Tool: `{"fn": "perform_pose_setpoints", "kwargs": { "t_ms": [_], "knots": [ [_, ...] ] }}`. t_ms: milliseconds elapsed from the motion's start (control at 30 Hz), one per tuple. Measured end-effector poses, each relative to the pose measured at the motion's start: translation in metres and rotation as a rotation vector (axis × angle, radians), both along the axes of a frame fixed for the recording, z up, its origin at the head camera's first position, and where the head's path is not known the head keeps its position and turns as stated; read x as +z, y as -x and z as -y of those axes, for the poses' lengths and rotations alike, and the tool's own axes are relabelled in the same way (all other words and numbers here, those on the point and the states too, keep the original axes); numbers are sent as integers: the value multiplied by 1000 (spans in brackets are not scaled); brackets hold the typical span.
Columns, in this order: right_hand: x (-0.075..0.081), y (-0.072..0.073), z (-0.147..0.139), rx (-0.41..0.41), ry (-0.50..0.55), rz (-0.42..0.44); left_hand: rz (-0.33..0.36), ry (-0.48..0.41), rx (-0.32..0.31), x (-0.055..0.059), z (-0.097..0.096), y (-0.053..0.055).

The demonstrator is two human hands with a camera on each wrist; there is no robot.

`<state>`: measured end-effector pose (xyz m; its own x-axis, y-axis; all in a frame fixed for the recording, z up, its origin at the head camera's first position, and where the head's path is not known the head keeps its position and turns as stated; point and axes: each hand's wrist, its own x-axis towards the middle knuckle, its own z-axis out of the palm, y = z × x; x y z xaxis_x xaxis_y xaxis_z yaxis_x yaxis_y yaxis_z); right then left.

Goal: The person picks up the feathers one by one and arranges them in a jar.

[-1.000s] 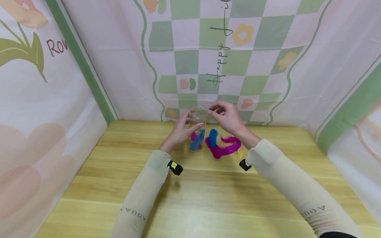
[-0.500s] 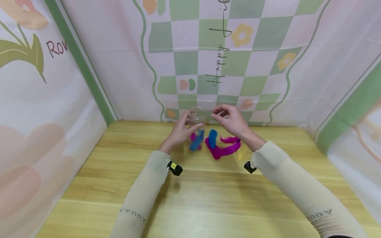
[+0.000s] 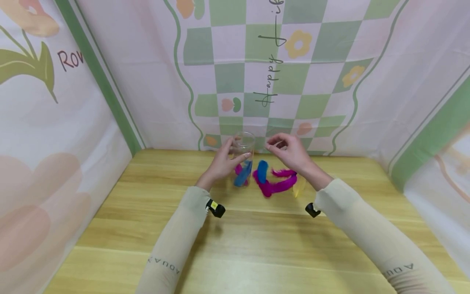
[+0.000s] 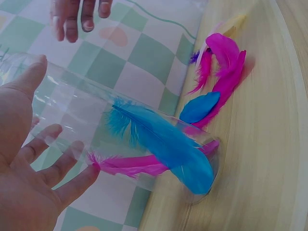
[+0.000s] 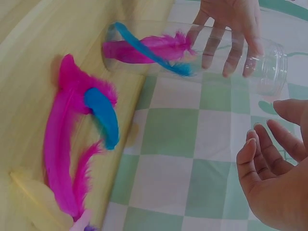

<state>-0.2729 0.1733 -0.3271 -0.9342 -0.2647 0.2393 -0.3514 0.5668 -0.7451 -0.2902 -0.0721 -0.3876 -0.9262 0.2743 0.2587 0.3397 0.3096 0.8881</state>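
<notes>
My left hand [image 3: 222,162] holds a tall clear jar [image 4: 77,103] upright on the table, thumb on one side and fingers on the other. Inside, near the bottom, lie a blue feather [image 4: 161,139] and a magenta feather [image 4: 132,165], crossing each other. To the right of the open-topped jar hovers my right hand [image 3: 291,154], its fingers loosely bent; the right wrist view shows nothing between them. Below it on the table are magenta feathers [image 5: 58,139] with a blue feather [image 5: 103,115] lying against them.
A yellow feather [image 5: 36,199] lies at the right end of the loose feathers, beside a pale pink tip [image 5: 83,220] and a bit of purple. The wooden table [image 3: 249,245] ends at a patterned cloth [image 3: 229,77] close behind the jar.
My right hand has drawn away from the jar's rim, moving right and slightly down. The left hand, the jar and the feathers have stayed in place.
</notes>
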Motion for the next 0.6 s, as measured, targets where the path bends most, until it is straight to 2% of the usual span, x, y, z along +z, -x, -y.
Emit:
{"fn": "perform_pose_setpoints", "kwargs": {
  "t_ms": [400, 600],
  "knots": [
    [-10, -2, -16, -25, 38, 71, 2, -3, -6, -1, 0, -1],
    [-15, -1, -23, -34, 22, 74, 2, -1, -1, 0, 0, 0]
  ]
}}
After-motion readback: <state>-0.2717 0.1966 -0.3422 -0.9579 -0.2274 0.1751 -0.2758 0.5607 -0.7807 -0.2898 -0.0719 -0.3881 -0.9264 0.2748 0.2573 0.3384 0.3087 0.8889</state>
